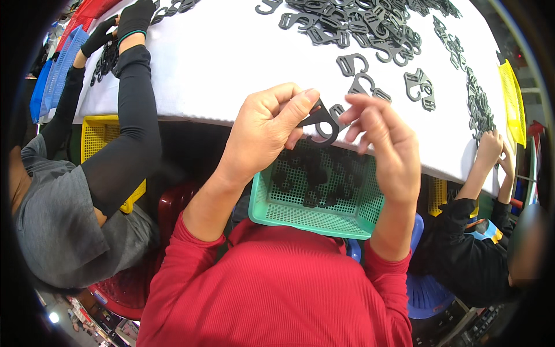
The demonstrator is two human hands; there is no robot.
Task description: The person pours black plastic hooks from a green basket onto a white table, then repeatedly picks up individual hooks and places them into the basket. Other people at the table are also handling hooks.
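Between the thumb and fingers of my left hand (263, 124) is a black plastic hook (325, 122), its curved end pointing right. My right hand (384, 141) is close beside that curve, fingers apart and slightly blurred, with nothing visible in them. Below both hands, a green mesh basket (312, 222) contains several black hooks (315, 173). A few loose hooks (352, 65) lie on the white table just beyond my right hand.
A big heap of black hooks (358, 26) covers the far part of the white table (214, 58). At the left, a person in black gloves (136, 23) handles hooks beside a blue basket (60, 69). Another person's hands (491, 147) work at the right edge, near a yellow basket (511, 104).
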